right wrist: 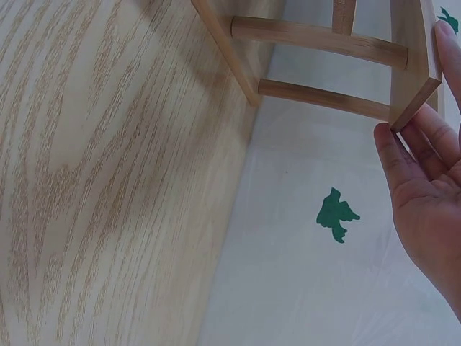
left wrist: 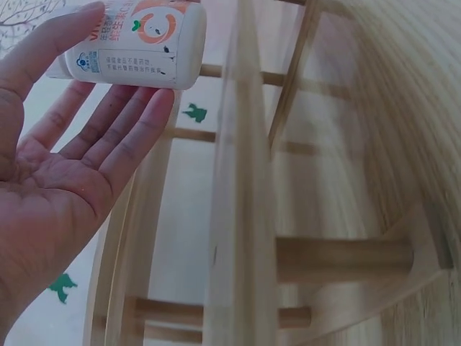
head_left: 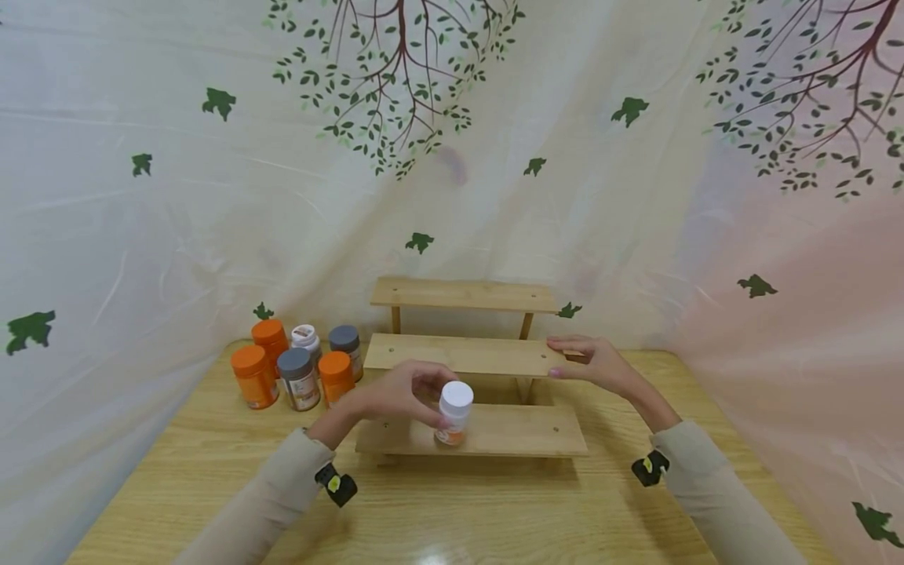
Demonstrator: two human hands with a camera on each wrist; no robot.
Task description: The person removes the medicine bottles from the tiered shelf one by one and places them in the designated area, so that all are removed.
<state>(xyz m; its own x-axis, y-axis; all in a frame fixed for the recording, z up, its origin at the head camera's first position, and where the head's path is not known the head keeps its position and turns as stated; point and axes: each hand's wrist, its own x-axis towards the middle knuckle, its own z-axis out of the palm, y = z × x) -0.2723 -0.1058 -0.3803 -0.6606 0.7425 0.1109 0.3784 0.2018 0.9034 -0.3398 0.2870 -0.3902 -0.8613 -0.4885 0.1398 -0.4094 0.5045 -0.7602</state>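
Observation:
My left hand (head_left: 402, 392) pinches a white supplement bottle (head_left: 456, 402) between thumb and fingers. The bottle has a white cap and an orange-and-white label (left wrist: 148, 40). It is upright at the lowest board (head_left: 508, 431) of a three-step wooden display rack; whether its base touches the wood I cannot tell. With my right hand (head_left: 599, 367) I hold the right end of the rack's middle board (head_left: 459, 355), thumb at the front edge and fingers toward the back. In the right wrist view, the fingertips (right wrist: 389, 140) meet the board's edge.
Left of the rack, several bottles stand grouped on the wooden table (head_left: 452, 518): some orange-capped (head_left: 254, 378), others grey-capped (head_left: 300, 380), and one white bottle (head_left: 305, 337). The rack's top board (head_left: 462, 293) is nearest the leaf-printed curtain (head_left: 339, 259) behind.

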